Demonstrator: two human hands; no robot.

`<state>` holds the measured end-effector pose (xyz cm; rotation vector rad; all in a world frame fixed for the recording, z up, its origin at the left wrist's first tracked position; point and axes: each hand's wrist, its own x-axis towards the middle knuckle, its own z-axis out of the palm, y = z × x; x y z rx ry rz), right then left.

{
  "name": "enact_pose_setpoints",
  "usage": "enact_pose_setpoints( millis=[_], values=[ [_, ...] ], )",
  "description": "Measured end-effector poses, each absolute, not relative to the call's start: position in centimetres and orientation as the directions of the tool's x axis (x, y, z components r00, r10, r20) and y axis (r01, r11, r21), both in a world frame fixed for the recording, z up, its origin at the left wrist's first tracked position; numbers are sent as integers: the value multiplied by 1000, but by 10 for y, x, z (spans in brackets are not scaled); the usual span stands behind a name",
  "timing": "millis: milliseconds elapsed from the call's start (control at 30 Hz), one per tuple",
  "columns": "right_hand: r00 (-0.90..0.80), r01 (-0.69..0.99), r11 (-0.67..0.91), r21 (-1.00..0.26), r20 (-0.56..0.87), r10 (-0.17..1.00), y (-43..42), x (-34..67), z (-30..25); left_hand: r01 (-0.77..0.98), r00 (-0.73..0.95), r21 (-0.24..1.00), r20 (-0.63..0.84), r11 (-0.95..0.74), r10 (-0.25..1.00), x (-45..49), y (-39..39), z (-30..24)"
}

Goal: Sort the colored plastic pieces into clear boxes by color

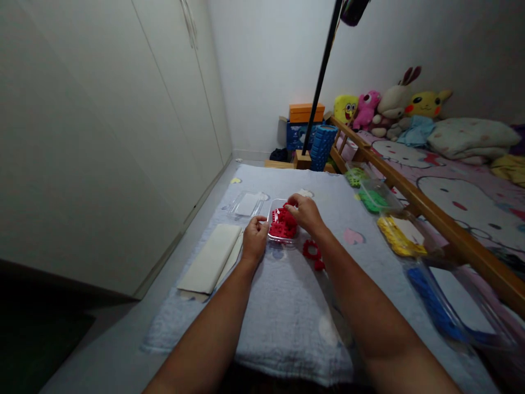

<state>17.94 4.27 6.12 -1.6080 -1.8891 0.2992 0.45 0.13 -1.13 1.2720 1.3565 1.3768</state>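
A clear plastic tray [272, 236] full of red toy pieces [282, 225] sits on a pale blue towel [287, 306] on the floor. My left hand [254, 239] rests closed against the tray's left edge, thumb at the rim. My right hand [304, 212] reaches over the tray from the right, fingers curled down onto the red pieces. Some loose red pieces [313, 253] lie on the towel just right of the tray, beside my right wrist.
An empty clear tray [246, 204] and a folded white cloth [211, 258] lie to the left. Trays of green [371, 198], yellow [400, 236] and blue pieces [435, 303] line the wooden bed rail [443, 221] at right. Wardrobe doors stand left; a black pole [322, 76] and boxes stand beyond.
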Motion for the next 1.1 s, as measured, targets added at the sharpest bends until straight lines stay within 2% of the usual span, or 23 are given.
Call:
enact_pose_setpoints(
  millis=[133, 233, 433, 600, 833, 900, 1000, 1100],
  values=[
    [33, 766, 199, -611, 347, 937, 48, 179, 57, 97, -171, 990, 119, -104, 978, 5, 2, -11],
    [29, 766, 207, -608, 355, 934, 39, 198, 54, 100, -174, 990, 120, -104, 977, 6, 2, -11],
    [65, 780, 125, -613, 279, 958, 4, 260, 41, 115, -189, 989, 113, -92, 976, 7, 0, -8],
    [3, 835, 85, -544, 159, 987, -20, 279, 19, 125, -185, 988, 113, -91, 976, 6, 1, -9],
    [-60, 905, 96, -413, 100, 993, -25, 267, 7, 117, -188, 990, 103, -82, 977, 6, 1, -9],
    [-37, 901, 83, -425, 116, 993, -26, 267, 9, 122, -187, 989, 103, -81, 977, 6, 1, -9],
    [21, 853, 83, -515, 192, 981, -26, 266, 19, 122, -184, 989, 101, -79, 978, 6, 1, -8],
    [15, 800, 156, -579, 279, 960, -19, 259, 32, 112, -186, 990, 101, -81, 977, 7, 1, -8]
  ],
)
